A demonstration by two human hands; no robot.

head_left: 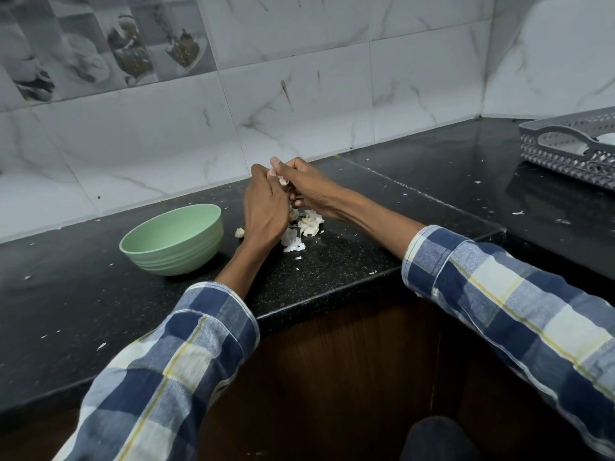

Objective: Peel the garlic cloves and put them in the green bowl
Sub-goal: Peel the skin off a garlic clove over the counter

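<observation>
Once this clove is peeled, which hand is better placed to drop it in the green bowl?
Probably the left hand. The green bowl sits on the counter just to its left, with nothing between them. The right hand would have to cross over the left and the pile of peels.

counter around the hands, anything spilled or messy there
Yes. Papery garlic skins lie heaped on the black counter under the hands, and small white flakes are scattered out toward the grey basket. One garlic clove sits loose on the counter beside the green bowl, not in it.
</observation>
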